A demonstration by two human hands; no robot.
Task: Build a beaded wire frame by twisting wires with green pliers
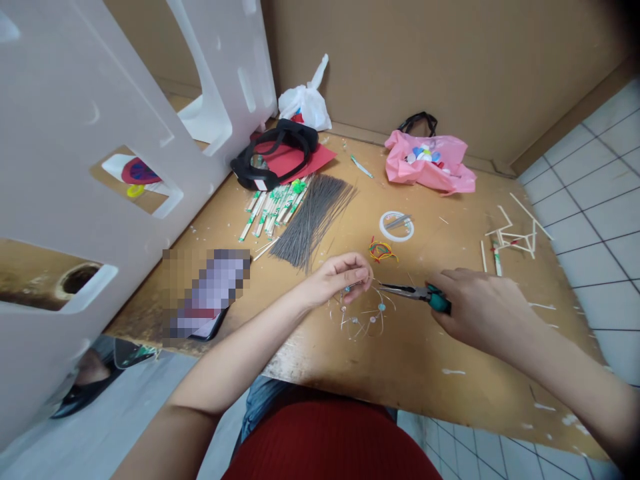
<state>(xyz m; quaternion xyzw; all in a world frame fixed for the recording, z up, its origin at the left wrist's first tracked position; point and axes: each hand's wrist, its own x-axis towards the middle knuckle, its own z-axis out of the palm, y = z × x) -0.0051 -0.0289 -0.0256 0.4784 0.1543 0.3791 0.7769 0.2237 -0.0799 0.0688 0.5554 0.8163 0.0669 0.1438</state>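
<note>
One beaded loop (373,319), left grip (346,275) pinching its edge

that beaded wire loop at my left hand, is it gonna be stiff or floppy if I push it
The beaded wire loop would probably flex and bend easily, since its strands look very thin. It's likely light, carrying only a few small beads. It may also snag, as loose wire ends seem to stick out around it.

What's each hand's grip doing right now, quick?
Left hand: closed, pinching the beaded wire.
Right hand: closed, holding the pliers.
</note>
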